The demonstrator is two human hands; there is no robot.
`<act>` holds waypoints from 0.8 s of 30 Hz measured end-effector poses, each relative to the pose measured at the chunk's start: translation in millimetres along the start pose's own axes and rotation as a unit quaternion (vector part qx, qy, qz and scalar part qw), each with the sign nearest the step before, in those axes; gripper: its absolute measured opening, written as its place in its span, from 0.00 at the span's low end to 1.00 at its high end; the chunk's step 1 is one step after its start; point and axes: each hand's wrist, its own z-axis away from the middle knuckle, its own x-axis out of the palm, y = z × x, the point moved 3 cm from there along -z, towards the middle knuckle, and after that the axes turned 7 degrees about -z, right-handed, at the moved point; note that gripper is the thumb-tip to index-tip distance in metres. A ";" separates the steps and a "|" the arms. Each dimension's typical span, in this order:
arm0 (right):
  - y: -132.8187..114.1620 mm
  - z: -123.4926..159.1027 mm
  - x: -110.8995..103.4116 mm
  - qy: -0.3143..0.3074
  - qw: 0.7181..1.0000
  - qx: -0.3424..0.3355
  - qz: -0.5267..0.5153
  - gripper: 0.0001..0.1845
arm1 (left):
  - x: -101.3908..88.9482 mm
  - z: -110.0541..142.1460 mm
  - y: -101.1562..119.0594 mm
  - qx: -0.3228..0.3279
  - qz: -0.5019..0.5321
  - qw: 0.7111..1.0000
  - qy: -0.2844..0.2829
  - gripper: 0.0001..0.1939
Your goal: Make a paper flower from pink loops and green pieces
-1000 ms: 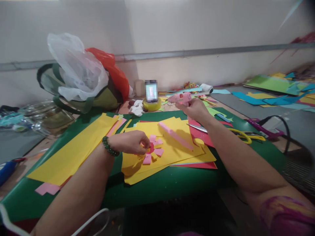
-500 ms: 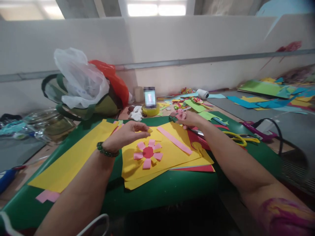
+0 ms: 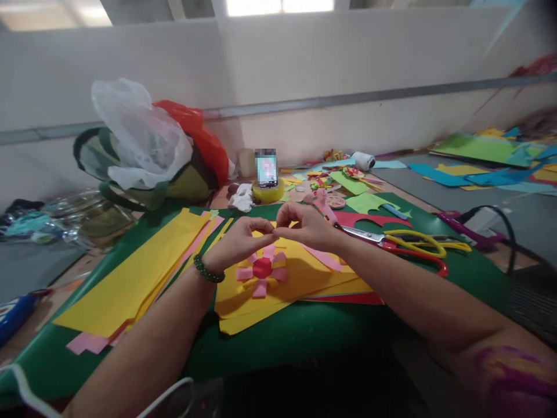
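Note:
My left hand (image 3: 241,241) and my right hand (image 3: 302,225) meet fingertip to fingertip above a paper flower (image 3: 262,269) with a red centre and pink petals. Both pinch a small yellow paper piece (image 3: 275,233) between them. The flower lies on stacked yellow sheets (image 3: 300,278) over a green sheet (image 3: 304,331). A pink glue gun (image 3: 321,200) lies just beyond my right hand. Under my right wrist runs a pink paper strip (image 3: 324,260).
Scissors (image 3: 404,244) with yellow and red handles lie to the right, with a purple tool and black cable (image 3: 474,229) beyond. A phone stands on a yellow tape roll (image 3: 267,188) at the back. Bags (image 3: 148,151) fill the back left. Long yellow sheets (image 3: 139,270) lie left, paper scraps far right.
My right hand put down the pink glue gun and came back to meet my left hand. My left hand lifted off the flower with a yellow piece.

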 end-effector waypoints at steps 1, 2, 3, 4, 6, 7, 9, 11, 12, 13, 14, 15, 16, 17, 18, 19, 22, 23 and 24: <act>2.4 -0.4 1.1 0.000 1.000 0.001 -0.007 0.12 | 1.5 -0.3 0.2 0.003 -0.005 1.000 -0.008 0.13; 4.2 -0.6 1.1 0.000 1.000 0.004 -0.014 0.11 | 2.4 -0.7 -0.1 0.003 -0.011 1.000 -0.015 0.12; 5.7 -0.7 0.5 0.001 1.000 0.010 -0.024 0.10 | 2.5 -1.2 -1.2 0.001 -0.017 1.000 -0.021 0.12; 7.5 -0.8 -0.2 0.003 0.999 0.023 -0.039 0.10 | 1.8 -1.6 -3.0 -0.005 -0.023 0.999 -0.026 0.11; 13.0 -0.9 -0.1 0.008 0.994 0.074 -0.080 0.10 | -1.2 -2.5 -8.9 -0.025 -0.035 0.998 -0.040 0.13; 17.0 -0.9 1.1 0.010 0.989 0.109 -0.100 0.10 | -3.2 -2.9 -12.5 -0.035 -0.046 0.997 -0.049 0.14; 26.2 -0.6 6.2 0.010 0.976 0.179 -0.126 0.11 | -7.1 -3.5 -19.5 -0.053 -0.089 0.993 -0.062 0.15; 35.2 -0.4 12.4 0.016 0.966 0.224 -0.132 0.09 | -9.2 -3.9 -25.1 -0.068 -0.157 0.983 -0.071 0.14; 39.3 -0.4 15.1 0.024 0.962 0.237 -0.131 0.07 | -9.3 -4.0 -27.0 -0.076 -0.193 0.975 -0.074 0.13; 43.2 -0.3 17.2 0.036 0.960 0.246 -0.129 0.05 | -8.5 -4.0 -28.3 -0.084 -0.224 0.968 -0.081 0.12; 46.8 0.0 18.8 0.048 0.958 0.255 -0.124 0.04 | -7.1 -3.9 -29.1 -0.090 -0.250 0.960 -0.091 0.12; 50.0 0.3 19.8 0.059 0.956 0.262 -0.117 0.04 | -5.4 -3.6 -29.2 -0.094 -0.272 0.952 -0.101 0.12; 52.8 0.8 20.5 0.065 0.955 0.268 -0.109 0.04 | -3.7 -3.3 -29.0 -0.098 -0.289 0.946 -0.109 0.12; 55.0 1.2 20.9 0.066 0.954 0.274 -0.101 0.03 | -2.1 -2.9 -28.5 -0.102 -0.304 0.940 -0.117 0.12; 56.9 1.7 20.9 0.066 0.953 0.279 -0.093 0.03 | -0.6 -2.5 -27.9 -0.106 -0.317 0.934 -0.125 0.11; 58.4 2.1 20.8 0.065 0.953 0.283 -0.086 0.03 | 0.5 -2.0 -27.3 -0.112 -0.326 0.929 -0.131 0.11; 61.8 2.5 20.0 0.060 0.956 0.280 -0.068 0.04 | 2.4 -0.9 -25.3 -0.122 -0.346 0.919 -0.145 0.11; 62.9 2.4 19.9 0.057 0.958 0.276 -0.061 0.04 | 2.5 -0.7 -24.7 -0.122 -0.349 0.917 -0.147 0.11; 63.9 2.3 20.1 0.051 0.960 0.272 -0.054 0.04 | 2.5 -0.6 -24.1 -0.120 -0.353 0.916 -0.147 0.12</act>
